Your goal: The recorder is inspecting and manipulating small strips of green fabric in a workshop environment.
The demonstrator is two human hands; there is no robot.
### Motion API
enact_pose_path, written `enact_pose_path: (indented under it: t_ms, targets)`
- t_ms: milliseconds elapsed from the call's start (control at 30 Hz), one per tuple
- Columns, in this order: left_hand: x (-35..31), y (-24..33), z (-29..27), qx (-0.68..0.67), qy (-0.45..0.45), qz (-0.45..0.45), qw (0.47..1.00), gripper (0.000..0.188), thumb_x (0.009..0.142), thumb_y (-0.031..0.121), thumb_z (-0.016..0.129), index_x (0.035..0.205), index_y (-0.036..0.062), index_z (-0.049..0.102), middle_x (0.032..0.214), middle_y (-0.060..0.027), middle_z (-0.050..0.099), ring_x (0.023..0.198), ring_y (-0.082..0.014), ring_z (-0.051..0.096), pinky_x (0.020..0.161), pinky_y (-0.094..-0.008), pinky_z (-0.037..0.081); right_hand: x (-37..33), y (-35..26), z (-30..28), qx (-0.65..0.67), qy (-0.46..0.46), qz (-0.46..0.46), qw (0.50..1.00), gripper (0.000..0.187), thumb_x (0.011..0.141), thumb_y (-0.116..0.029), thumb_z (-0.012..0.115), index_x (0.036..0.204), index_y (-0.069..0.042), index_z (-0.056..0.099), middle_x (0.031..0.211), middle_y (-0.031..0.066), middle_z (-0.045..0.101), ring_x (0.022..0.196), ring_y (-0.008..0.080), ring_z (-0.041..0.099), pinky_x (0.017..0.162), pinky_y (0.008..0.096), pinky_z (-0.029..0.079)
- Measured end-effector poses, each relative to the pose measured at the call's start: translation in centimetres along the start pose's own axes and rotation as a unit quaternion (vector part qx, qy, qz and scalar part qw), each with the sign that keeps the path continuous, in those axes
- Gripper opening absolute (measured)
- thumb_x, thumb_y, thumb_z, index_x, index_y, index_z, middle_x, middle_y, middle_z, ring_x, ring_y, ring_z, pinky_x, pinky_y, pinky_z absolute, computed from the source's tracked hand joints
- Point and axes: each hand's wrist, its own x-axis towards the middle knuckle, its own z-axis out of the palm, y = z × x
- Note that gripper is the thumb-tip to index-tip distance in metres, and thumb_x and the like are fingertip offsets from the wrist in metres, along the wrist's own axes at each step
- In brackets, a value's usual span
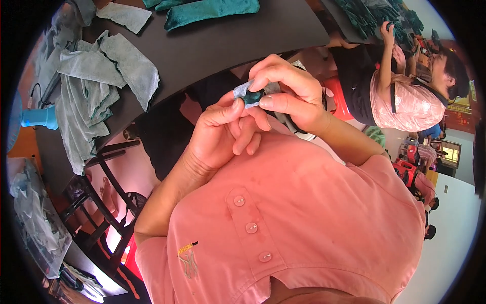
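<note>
Between my two hands, in front of my chest, is a small piece of velvet fabric (247, 96), pale grey on one side and dark green on the other. Part of it is folded or curled, and fingers hide some of its edge. My left hand (215, 130) pinches its near-left side between thumb and forefinger, the other fingers bent below. With thumb and fingertips, my right hand (297, 92) grips its right side. Beyond my hands, the dark table (223, 48) bears a green velvet piece (212, 12) at its far side.
Grey-backed fabric pieces (91, 91) lie heaped on the table's left, some hanging over its edge. A blue clamp-like object (39, 117) is at far left. Black metal legs (111, 177) stand below. To the right, a co-worker (405, 99) sits near another table with green fabric (377, 17).
</note>
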Motion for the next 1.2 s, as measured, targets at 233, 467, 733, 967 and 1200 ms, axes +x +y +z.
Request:
enact_pose_path:
  t_ms: [233,467,733,967,1200]
  targets:
    - [0.1,-0.6,0.8,-0.056,-0.021,-0.029,0.998,0.035,0.099,0.029,0.045,0.120,0.0011,0.048,0.075,-0.0189,0.064,0.036,-0.0164,0.041,0.043,-0.0304,0.041,-0.7,1.5,1.3,0.014,0.034,-0.041,0.998,0.018,0.078,-0.003,0.063,0.094,0.003,0.068,0.095,0.0146,0.060,0.084,0.0211,0.057,0.074,0.0305,0.046]
    - [-0.9,0.2,0.1,-0.026,-0.086,-0.088,0.992,0.031,0.085,0.017,0.052,0.109,-0.0018,0.058,0.056,-0.0214,0.057,0.030,-0.0128,0.030,0.031,-0.0259,0.027,-0.8,2.8,1.4,-0.045,-0.077,-0.100,0.991,0.033,0.088,-0.020,0.063,0.112,0.001,0.059,0.094,0.0153,0.064,0.077,0.0275,0.064,0.065,0.0344,0.050]
    - [-0.8,0.1,0.2,0.108,0.027,-0.120,0.987,0.031,0.073,0.013,0.067,0.102,0.0015,0.062,0.054,-0.0198,0.059,0.029,-0.0104,0.031,0.032,-0.0248,0.027,3.7,-1.2,-0.9,-0.295,-0.375,0.016,0.879,0.063,0.062,-0.006,0.077,0.118,-0.010,0.049,0.076,0.0071,0.066,0.063,0.0308,0.063,0.052,0.0388,0.045]
    - [-0.1,1.9,3.0,0.230,0.045,-0.193,0.953,0.030,0.077,0.013,0.067,0.101,-0.0041,0.059,0.054,-0.0182,0.059,0.030,-0.0105,0.033,0.037,-0.0247,0.035,3.5,2.6,0.2,-0.324,-0.407,0.085,0.850,0.035,0.071,-0.023,0.067,0.101,-0.009,0.055,0.060,0.0100,0.060,0.055,0.0337,0.058,0.050,0.0417,0.041]
    - [-1.4,0.6,0.1,-0.016,0.032,-0.122,0.992,0.024,0.087,0.021,0.063,0.085,-0.0014,0.056,0.049,-0.0110,0.051,0.032,-0.0169,0.041,0.038,-0.0259,0.035,3.1,10.3,6.1,0.100,-0.263,0.099,0.955,0.033,0.072,-0.023,0.070,0.100,-0.007,0.060,0.076,0.0118,0.067,0.066,0.0296,0.063,0.059,0.0386,0.047]
